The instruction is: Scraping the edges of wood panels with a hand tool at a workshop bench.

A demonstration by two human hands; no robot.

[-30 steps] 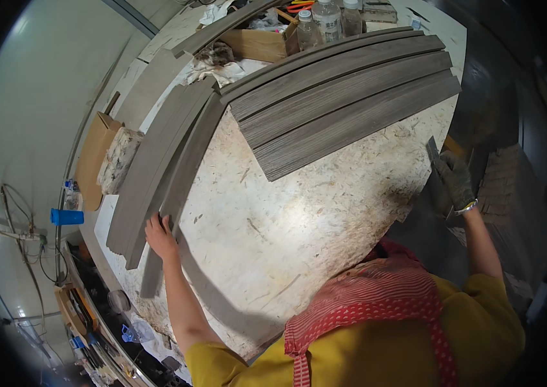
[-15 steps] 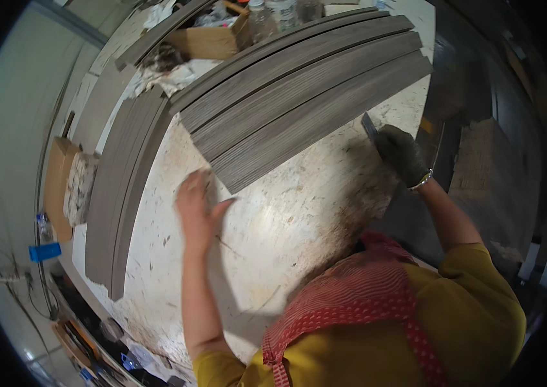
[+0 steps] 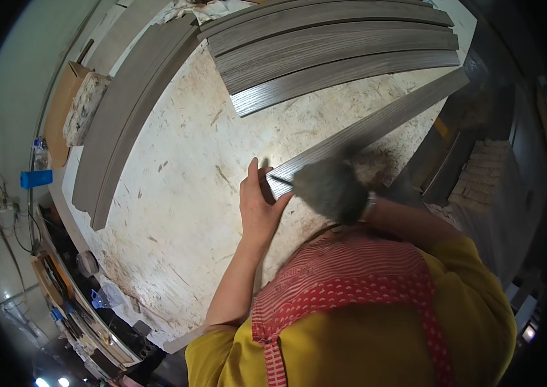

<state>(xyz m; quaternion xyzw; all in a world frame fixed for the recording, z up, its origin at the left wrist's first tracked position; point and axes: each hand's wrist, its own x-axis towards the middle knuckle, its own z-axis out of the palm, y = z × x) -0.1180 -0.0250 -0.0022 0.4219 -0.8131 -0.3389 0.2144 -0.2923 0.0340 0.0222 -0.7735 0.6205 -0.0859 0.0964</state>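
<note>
A single grey wood-grain plank [image 3: 376, 126] lies slantwise on the worn white table [image 3: 183, 168], its near end close to my body. My bare left hand [image 3: 259, 203] grips that near end, thumb on one side and fingers on the other. Over the same end is my right hand [image 3: 332, 190], in a dark glove and closed around a flat, narrow metal blade tool [image 3: 281, 180]. The blade's tip sticks out towards my left hand, at the plank's end. The tool's handle is hidden by the glove.
Several matching planks [image 3: 338, 55] lie side by side at the far edge. Another stack of planks [image 3: 128, 116] runs along the left. Beyond it are a cardboard box [image 3: 64, 119] and a blue holder [image 3: 36, 178]. Stacked pale blocks [image 3: 479, 174] stand right of the table.
One plank now lies apart from the far row, nearer me. My left hand has moved right onto its end; my right hand has come left and inward with the blade tool.
</note>
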